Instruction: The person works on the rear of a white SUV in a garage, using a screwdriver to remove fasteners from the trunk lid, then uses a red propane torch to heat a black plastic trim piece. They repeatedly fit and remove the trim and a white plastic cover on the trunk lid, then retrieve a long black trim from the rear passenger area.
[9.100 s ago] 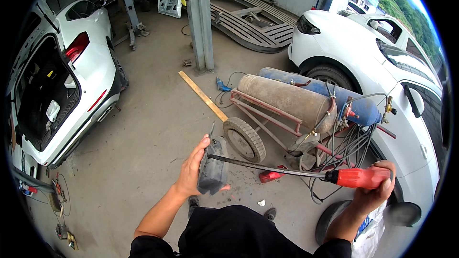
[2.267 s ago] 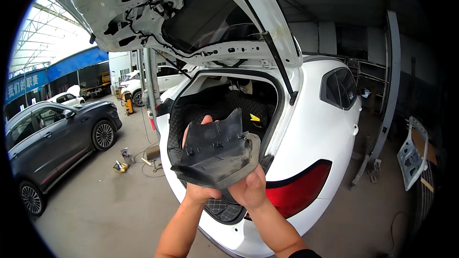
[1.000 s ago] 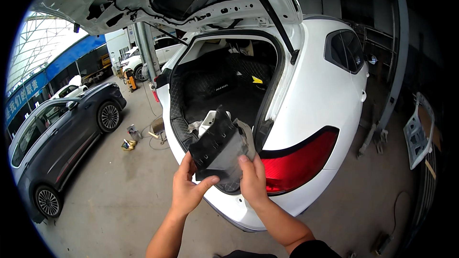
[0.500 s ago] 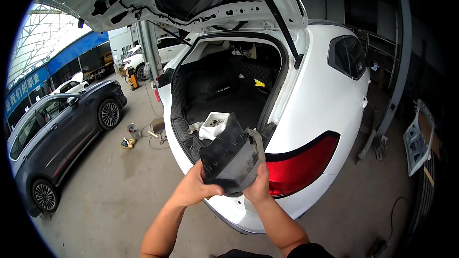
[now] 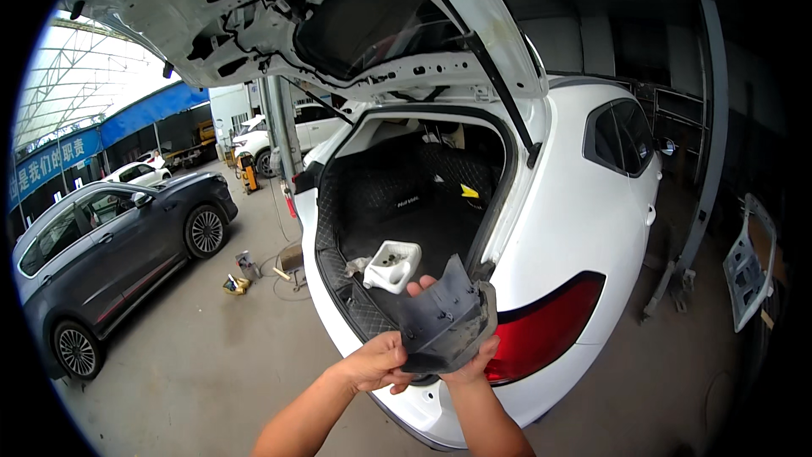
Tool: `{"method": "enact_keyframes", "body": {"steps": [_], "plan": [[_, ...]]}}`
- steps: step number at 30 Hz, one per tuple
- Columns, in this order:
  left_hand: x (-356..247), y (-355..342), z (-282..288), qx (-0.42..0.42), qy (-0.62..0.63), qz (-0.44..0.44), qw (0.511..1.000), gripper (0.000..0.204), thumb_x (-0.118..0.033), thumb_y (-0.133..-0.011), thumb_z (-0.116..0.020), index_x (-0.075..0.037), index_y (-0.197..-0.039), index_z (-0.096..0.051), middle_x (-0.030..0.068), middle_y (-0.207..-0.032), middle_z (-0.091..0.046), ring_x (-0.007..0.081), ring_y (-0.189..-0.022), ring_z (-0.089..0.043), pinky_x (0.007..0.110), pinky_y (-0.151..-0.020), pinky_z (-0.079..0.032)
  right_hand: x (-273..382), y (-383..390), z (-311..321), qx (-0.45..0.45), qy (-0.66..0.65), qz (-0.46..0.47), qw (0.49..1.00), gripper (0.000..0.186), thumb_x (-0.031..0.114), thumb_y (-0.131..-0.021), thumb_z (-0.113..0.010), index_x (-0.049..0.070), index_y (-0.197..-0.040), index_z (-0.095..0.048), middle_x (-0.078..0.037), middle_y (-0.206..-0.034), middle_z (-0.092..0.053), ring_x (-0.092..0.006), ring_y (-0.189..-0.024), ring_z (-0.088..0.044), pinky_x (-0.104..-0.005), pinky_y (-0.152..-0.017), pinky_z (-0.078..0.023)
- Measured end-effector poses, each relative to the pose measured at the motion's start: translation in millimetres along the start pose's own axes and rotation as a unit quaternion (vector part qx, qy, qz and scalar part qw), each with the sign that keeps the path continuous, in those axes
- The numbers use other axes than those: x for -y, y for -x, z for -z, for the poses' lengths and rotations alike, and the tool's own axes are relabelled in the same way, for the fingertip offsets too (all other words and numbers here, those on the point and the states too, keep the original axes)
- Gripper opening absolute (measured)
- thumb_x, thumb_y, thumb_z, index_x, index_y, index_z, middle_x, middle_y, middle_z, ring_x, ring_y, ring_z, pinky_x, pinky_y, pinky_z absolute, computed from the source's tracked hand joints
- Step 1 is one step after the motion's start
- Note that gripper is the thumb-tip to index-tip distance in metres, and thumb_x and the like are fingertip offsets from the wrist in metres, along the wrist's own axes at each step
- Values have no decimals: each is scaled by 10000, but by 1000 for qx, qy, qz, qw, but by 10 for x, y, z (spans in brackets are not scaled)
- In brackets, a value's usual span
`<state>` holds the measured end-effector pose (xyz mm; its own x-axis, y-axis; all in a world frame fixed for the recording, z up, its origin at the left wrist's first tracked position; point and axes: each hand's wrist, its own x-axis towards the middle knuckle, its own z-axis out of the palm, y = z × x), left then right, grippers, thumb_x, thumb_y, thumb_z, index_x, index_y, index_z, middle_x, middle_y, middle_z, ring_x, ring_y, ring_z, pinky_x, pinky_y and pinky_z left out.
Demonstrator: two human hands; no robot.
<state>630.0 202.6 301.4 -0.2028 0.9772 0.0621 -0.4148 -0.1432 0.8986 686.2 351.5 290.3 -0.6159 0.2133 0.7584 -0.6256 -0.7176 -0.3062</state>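
Your left hand grips the panel by its near-left corner; your right hand, half-curled, cups its right side. It bridges both, left of the taillight in view.

The bent plastic piece is black, with dusty grey along its right edge. The near car is white. Its tail light is bright red with black along the top. The trunk lining is black, with a stitched diamond pattern. The tray is white, and the bits in it are dark. Farther in is a bright yellow patch. The tailgate is white with black spots, and its window looks almost black. The car on the left is dark grey with a thin red line low down. Its wheels have silver spokes. The far left sign is blue with white writing. The floor is brownish grey.
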Motion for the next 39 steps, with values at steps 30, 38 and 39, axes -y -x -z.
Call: {"method": "enact_keyframes", "body": {"steps": [30, 38, 39], "plan": [[-4631, 1069, -2711, -638, -723, -217, -154, 654, -557, -669, -768, 25, -946, -655, 198, -872, -671, 330, -831, -654, 417, -721, -525, 1939, -3648, -1745, 136, 738, 504, 428, 1060, 463, -602, -852, -22, -1378, -316, -221, -1322, -463, -372, -1234, -459, -436, -1030, -386], [-4571, 1048, -2669, -663, -689, -260, -131, 602, -512, -705, -754, 12, -982, -649, 186, -876, -668, 300, -800, -654, 402, -712, -524, 2103, -3772, -1540, 80, 700, 472, 530, 1089, 523, -605, -841, -40, -1379, -324, -238, -1309, -468, -349, -1205, -498, -407, -989, -428], [-4643, 1088, -2630, -655, -694, -264, -140, 594, -511, -717, -747, 8, -987, -646, 182, -863, -671, 290, -774, -659, 396, -696, -530, 2135, -3783, -1492, 72, 706, 472, 524, 1093, 526, -604, -841, -44, -1379, -322, -239, -1309, -467, -347, -1206, -497, -405, -990, -427]]}}
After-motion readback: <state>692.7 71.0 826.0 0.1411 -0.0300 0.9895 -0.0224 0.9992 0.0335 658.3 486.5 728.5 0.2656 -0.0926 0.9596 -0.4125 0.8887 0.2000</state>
